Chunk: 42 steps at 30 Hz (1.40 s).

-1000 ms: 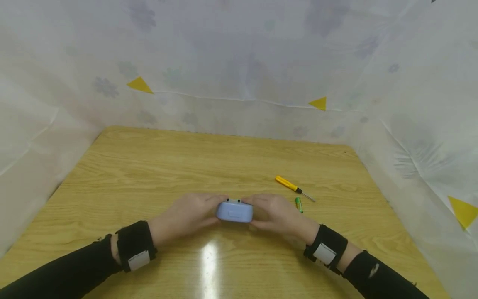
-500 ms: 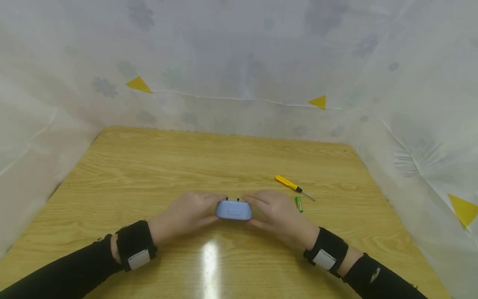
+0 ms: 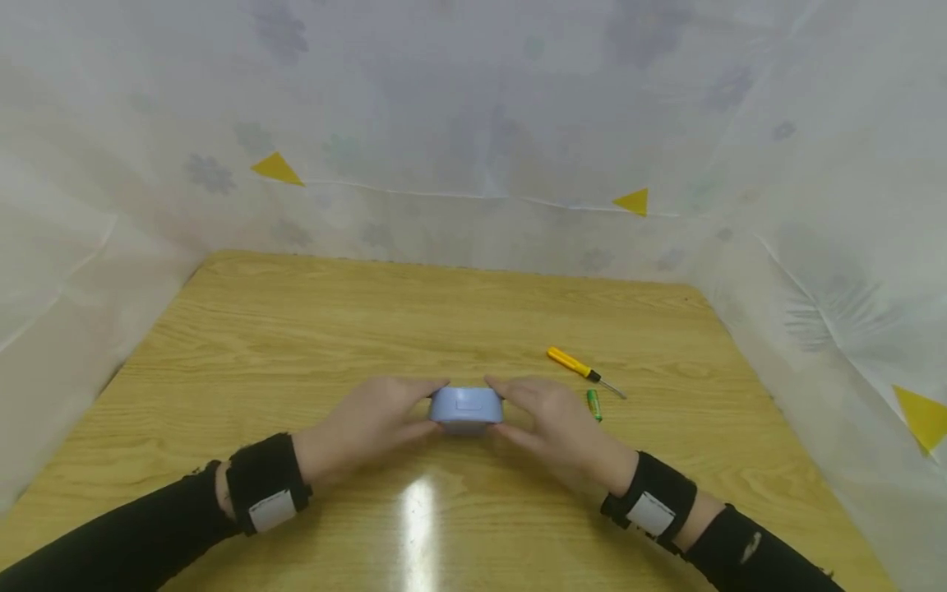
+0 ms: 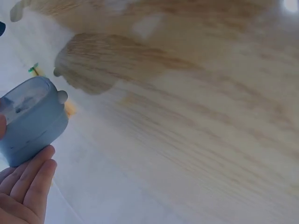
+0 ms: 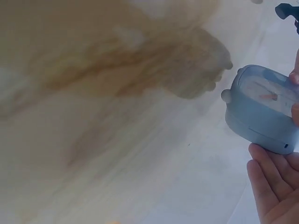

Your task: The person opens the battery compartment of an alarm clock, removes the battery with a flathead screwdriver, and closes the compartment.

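Observation:
A light blue alarm clock (image 3: 466,403) is held between both hands above the table, its narrow side up in the head view. My left hand (image 3: 370,423) grips its left end, fingers along one face and thumb on the other. The right hand (image 3: 558,423) holds the opposite end in the same way. In the left wrist view the clock (image 4: 35,123) shows a clear front and a small round foot. Hands on a pale dial show through the front of the clock (image 5: 261,114) in the right wrist view, where fingertips support it from below.
A yellow-handled screwdriver (image 3: 573,363) lies beyond the right hand on the wooden table (image 3: 355,321). A small green battery (image 3: 594,405) lies beside its shaft. Pale flowered sheeting (image 3: 459,115) encloses the table's back and sides.
The clock has tilted in both hands: its two black knobs at the far edge have gone from sight, and a greyish face shows at the near side. The screwdriver and battery lie unmoved.

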Each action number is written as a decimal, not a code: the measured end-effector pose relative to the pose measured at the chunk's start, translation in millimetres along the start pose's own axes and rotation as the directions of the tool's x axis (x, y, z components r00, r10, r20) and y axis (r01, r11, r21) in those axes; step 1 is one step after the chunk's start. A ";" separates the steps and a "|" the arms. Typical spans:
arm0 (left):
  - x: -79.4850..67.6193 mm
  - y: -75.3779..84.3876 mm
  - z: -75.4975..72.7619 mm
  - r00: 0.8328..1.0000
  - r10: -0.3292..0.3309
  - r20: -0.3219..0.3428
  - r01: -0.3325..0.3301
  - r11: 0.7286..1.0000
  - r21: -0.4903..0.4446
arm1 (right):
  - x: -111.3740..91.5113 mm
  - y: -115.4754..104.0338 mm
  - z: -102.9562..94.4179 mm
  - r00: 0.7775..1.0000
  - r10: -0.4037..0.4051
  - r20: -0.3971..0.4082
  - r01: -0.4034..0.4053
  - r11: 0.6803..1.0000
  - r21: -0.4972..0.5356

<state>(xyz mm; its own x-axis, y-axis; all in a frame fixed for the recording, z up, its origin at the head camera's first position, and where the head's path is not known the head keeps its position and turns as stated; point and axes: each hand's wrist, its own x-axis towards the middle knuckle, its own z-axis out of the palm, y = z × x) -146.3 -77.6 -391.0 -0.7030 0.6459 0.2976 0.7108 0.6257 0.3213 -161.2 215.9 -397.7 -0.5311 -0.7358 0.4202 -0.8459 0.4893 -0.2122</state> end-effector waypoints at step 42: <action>35.3 -10.6 -6.4 0.925 -0.328 0.191 0.366 0.904 -0.219 | 26.9 7.6 5.0 0.885 0.455 0.099 -0.465 0.866 0.185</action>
<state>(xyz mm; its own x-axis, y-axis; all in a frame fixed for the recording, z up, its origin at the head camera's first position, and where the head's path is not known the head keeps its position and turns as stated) -178.8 -64.2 -378.1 -0.8796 0.4756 -0.0014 0.3809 0.7062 0.5968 -182.2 197.5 -392.3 -0.8597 -0.4748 0.1885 -0.4941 0.6792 -0.5427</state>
